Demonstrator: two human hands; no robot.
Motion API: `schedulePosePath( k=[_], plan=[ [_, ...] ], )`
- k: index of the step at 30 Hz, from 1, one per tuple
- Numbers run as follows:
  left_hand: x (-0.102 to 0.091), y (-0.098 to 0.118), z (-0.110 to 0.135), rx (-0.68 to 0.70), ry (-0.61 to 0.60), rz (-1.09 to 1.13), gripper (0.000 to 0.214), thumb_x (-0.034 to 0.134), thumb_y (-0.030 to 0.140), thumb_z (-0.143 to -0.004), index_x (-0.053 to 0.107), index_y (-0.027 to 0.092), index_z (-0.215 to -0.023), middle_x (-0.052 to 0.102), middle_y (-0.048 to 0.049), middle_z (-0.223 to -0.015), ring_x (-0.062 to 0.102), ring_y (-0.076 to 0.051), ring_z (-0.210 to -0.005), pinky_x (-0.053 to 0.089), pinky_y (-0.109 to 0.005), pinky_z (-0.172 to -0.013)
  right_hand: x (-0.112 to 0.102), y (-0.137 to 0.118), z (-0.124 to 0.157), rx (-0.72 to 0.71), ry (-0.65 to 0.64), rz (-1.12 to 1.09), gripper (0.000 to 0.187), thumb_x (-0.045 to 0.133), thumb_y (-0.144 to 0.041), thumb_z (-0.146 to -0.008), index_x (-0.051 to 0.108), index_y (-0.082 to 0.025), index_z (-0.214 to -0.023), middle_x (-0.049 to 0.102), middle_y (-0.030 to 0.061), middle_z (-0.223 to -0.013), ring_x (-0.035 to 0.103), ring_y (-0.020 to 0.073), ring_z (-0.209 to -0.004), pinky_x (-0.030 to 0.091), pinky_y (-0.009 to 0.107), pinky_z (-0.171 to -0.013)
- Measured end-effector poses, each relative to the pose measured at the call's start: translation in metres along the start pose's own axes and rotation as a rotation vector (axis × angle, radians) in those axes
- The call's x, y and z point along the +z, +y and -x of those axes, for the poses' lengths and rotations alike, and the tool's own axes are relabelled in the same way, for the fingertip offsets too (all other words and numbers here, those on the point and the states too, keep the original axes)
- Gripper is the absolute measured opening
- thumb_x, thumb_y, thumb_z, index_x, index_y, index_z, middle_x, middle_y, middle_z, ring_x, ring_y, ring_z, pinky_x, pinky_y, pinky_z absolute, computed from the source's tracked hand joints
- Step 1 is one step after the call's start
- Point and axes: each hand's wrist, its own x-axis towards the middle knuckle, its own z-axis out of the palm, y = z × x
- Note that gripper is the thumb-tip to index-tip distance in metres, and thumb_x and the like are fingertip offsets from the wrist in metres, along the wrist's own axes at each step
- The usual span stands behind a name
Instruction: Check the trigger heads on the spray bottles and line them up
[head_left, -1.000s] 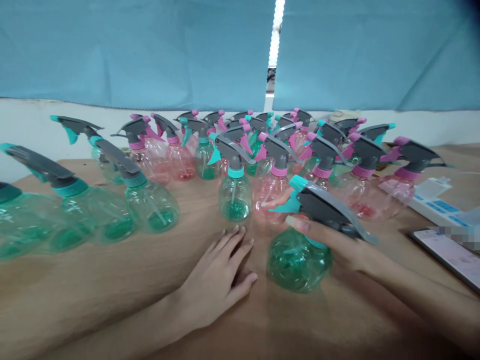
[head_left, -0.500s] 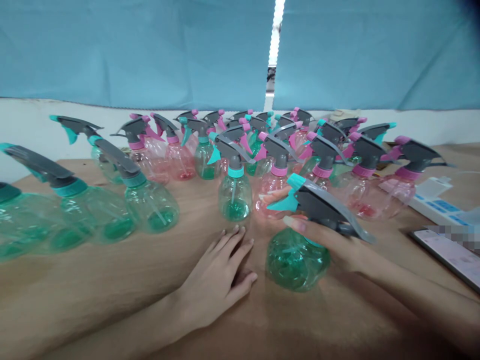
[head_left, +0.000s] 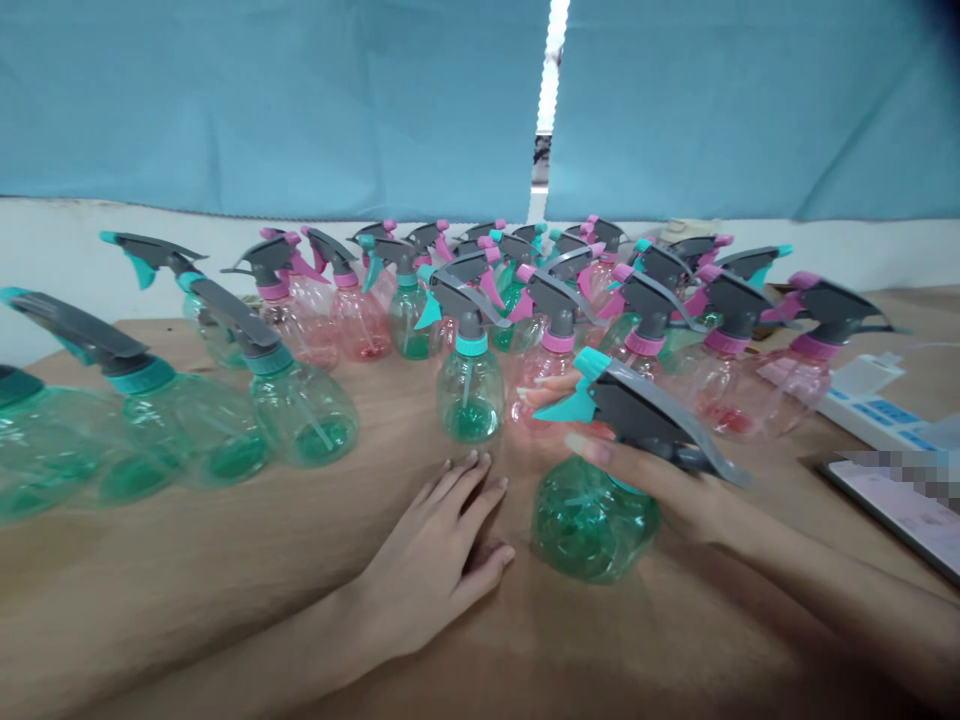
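Observation:
My right hand (head_left: pixel 660 480) grips a green spray bottle (head_left: pixel 596 515) around its neck, under the grey trigger head with a teal nozzle (head_left: pixel 637 415). The bottle stands on the brown table (head_left: pixel 225 560) in front of me, tilted a little. My left hand (head_left: pixel 442 555) lies flat on the table just left of the bottle, fingers stretched out and holding nothing. Right behind them stand another green bottle (head_left: pixel 470 385) and a pink one (head_left: pixel 544 375).
Several green and pink spray bottles crowd the back of the table, with larger green ones (head_left: pixel 300 405) at the left. A white power strip (head_left: pixel 874 405) and a phone (head_left: pixel 904 505) lie at the right. A blue curtain (head_left: pixel 300 100) hangs behind.
My right hand has shifted the green bottle slightly left and up; the nozzle sits a little higher than before. The left hand has not moved.

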Motion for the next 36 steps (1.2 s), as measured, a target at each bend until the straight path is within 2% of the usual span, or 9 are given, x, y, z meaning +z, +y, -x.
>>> schedulePosePath(
  k=[4, 7, 14, 19, 23, 26, 30, 33, 36],
  plan=[
    [0.000, 0.000, 0.000, 0.005, 0.007, 0.000, 0.052, 0.050, 0.042, -0.096, 0.044, 0.013, -0.139, 0.039, -0.0149, -0.149, 0.035, -0.030, -0.137, 0.033, -0.049, -0.109, 0.000, 0.000, -0.001, -0.004, -0.006, -0.005, 0.018, 0.067, -0.038, -0.083, 0.070, -0.033, -0.099, 0.070, -0.0019, -0.090, 0.066, 0.0158, -0.081, 0.055, 0.028, -0.078],
    [0.000, 0.000, 0.000, -0.002, 0.002, 0.000, 0.052, 0.050, 0.042, -0.096, 0.044, 0.014, -0.139, 0.039, -0.0144, -0.149, 0.035, -0.030, -0.137, 0.034, -0.049, -0.108, 0.000, 0.000, -0.003, 0.017, -0.066, -0.047, 0.028, 0.065, -0.036, -0.085, 0.067, -0.033, -0.113, 0.072, -0.0019, -0.097, 0.067, 0.0155, -0.092, 0.053, 0.028, -0.089],
    [0.000, 0.000, -0.001, -0.005, -0.007, 0.006, 0.053, 0.051, 0.041, -0.095, 0.045, 0.012, -0.139, 0.038, -0.0156, -0.149, 0.035, -0.031, -0.136, 0.035, -0.050, -0.107, 0.000, -0.002, -0.004, 0.001, -0.116, -0.088, 0.035, 0.062, -0.030, -0.088, 0.062, -0.033, -0.122, 0.074, -0.0019, -0.100, 0.066, 0.0164, -0.105, 0.051, 0.028, -0.092],
    [0.001, 0.000, 0.000, -0.008, -0.010, 0.000, 0.052, 0.052, 0.041, -0.095, 0.044, 0.014, -0.139, 0.040, -0.0147, -0.148, 0.035, -0.030, -0.136, 0.035, -0.049, -0.108, 0.001, -0.004, -0.005, -0.030, -0.090, -0.077, 0.032, 0.062, -0.024, -0.088, 0.064, -0.033, -0.119, 0.074, -0.0032, -0.098, 0.068, 0.0128, -0.098, 0.054, 0.021, -0.083],
    [0.001, 0.000, -0.001, -0.005, 0.009, 0.021, 0.052, 0.051, 0.041, -0.095, 0.045, 0.014, -0.139, 0.040, -0.0146, -0.148, 0.036, -0.031, -0.136, 0.034, -0.049, -0.108, 0.001, -0.002, -0.005, -0.025, -0.078, -0.058, 0.023, 0.063, -0.029, -0.087, 0.068, -0.032, -0.109, 0.073, -0.0037, -0.093, 0.068, 0.0113, -0.092, 0.054, 0.019, -0.079],
    [0.000, 0.000, -0.001, -0.006, 0.020, 0.026, 0.052, 0.051, 0.041, -0.095, 0.045, 0.014, -0.139, 0.040, -0.0147, -0.148, 0.036, -0.031, -0.136, 0.034, -0.049, -0.108, -0.001, 0.000, -0.003, 0.006, -0.077, -0.043, 0.018, 0.063, -0.033, -0.087, 0.070, -0.030, -0.103, 0.072, -0.0031, -0.092, 0.067, 0.0124, -0.088, 0.054, 0.021, -0.078],
    [-0.001, 0.000, -0.001, -0.008, -0.005, 0.018, 0.051, 0.051, 0.040, -0.095, 0.045, 0.014, -0.138, 0.039, -0.0154, -0.148, 0.035, -0.031, -0.136, 0.034, -0.049, -0.108, -0.001, -0.004, -0.004, 0.020, -0.127, -0.026, 0.025, 0.060, -0.036, -0.089, 0.067, -0.031, -0.112, 0.071, -0.0009, -0.098, 0.066, 0.0146, -0.081, 0.053, 0.028, -0.076],
    [-0.001, 0.000, -0.001, -0.008, -0.002, 0.021, 0.052, 0.051, 0.040, -0.095, 0.044, 0.014, -0.139, 0.039, -0.0153, -0.148, 0.035, -0.031, -0.136, 0.034, -0.049, -0.108, 0.000, -0.007, -0.005, 0.025, -0.116, -0.029, 0.025, 0.060, -0.033, -0.088, 0.067, -0.031, -0.112, 0.069, 0.0000, -0.104, 0.064, 0.0145, -0.079, 0.053, 0.029, -0.073],
    [-0.001, 0.000, -0.001, -0.008, -0.003, 0.013, 0.052, 0.052, 0.040, -0.095, 0.044, 0.014, -0.139, 0.038, -0.0150, -0.149, 0.035, -0.031, -0.137, 0.034, -0.048, -0.108, 0.001, -0.010, -0.006, 0.032, -0.078, -0.021, 0.018, 0.062, -0.032, -0.087, 0.069, -0.030, -0.104, 0.068, -0.0014, -0.090, 0.062, 0.0135, -0.074, 0.052, 0.026, -0.068]
  ],
)
